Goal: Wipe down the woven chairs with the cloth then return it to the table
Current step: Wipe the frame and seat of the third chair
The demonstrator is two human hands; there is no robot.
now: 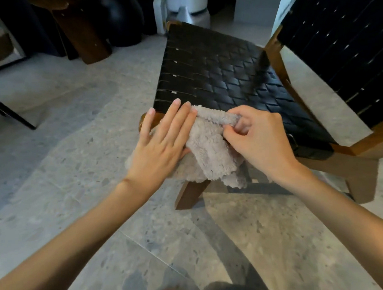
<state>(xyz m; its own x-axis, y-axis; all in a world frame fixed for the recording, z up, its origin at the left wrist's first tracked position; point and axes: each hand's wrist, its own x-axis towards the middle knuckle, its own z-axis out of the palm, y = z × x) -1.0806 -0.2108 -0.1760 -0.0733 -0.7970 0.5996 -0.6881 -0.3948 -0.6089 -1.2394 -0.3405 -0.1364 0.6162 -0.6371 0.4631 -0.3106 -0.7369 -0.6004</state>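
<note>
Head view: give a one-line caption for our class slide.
The right hand pinches a grey cloth at the front edge of the woven chair; the left hand rests flat on the cloth.

Both bare forearms are stretched inward from 7 and 4 o'clock, the left hand (pixel 162 141) being laid flat on the cloth (pixel 210 154) with straight fingers pointed toward 1 o'clock, while its upper fold is pinched by the curled fingers of the right hand (pixel 258 141)
</note>
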